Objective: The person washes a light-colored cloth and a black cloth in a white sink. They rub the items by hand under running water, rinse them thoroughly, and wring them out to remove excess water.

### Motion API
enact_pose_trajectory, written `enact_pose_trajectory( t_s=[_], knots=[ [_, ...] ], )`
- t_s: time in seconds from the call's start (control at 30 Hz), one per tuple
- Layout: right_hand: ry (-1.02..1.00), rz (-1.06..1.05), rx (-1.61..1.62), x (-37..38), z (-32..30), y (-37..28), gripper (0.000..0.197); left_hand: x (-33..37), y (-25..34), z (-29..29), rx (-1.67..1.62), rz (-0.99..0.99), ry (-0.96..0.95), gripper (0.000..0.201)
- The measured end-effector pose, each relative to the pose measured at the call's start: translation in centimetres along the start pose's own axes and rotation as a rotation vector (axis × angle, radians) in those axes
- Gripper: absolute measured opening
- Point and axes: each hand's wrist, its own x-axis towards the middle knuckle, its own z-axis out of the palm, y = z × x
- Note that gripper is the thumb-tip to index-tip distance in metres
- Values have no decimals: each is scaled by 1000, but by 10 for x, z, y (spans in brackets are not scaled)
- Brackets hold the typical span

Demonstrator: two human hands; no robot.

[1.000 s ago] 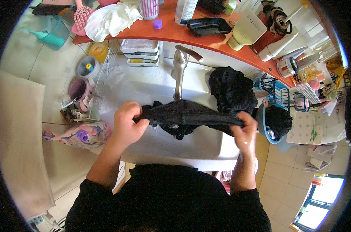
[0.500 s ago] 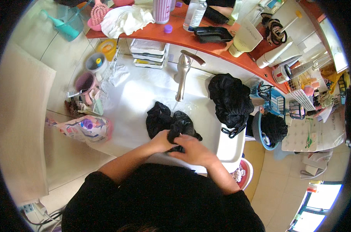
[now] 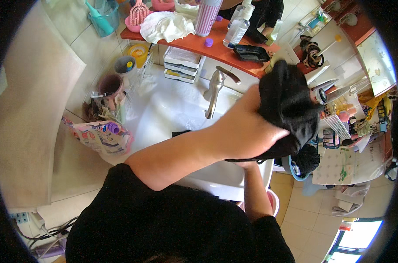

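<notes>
My left hand (image 3: pixel 247 127) reaches across to the right, raised above the white sink (image 3: pixel 157 103). Its fingers close on a black garment (image 3: pixel 291 105), bunched up and blurred by movement. Below it my right hand (image 3: pixel 248 165) shows only near the wrist; its fingers are hidden behind the left hand and the cloth. A small piece of black cloth (image 3: pixel 181 133) peeks out in the basin behind my left forearm. The metal faucet (image 3: pixel 215 92) stands just beyond my left hand.
At the left rim are a detergent pouch (image 3: pixel 100 136) and cups in a wire rack. A red-brown shelf (image 3: pixel 221 50) behind the sink holds bottles, a white cloth and a black tray. A blue basin (image 3: pixel 299 175) with dark contents sits at the right.
My hands were low together in the basin, squeezing black cloth. The left has swung up and right, now holding a black garment where the black pile lay; the view has shifted slightly.
</notes>
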Motion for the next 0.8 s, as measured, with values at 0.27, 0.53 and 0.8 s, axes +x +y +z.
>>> enact_pose_trajectory(
  t_s=[0.27,0.53,0.8],
  knots=[
    [482,301,355,10,-32,-75,40,-40,-26,-71,-371,-582,472,25],
    [655,375,-343,13,-40,-30,47,-219,-168,-85,323,-945,208,29],
    [234,585,-11,6,48,22,73,-281,-205,-78,980,-1162,-670,63]
  ],
)
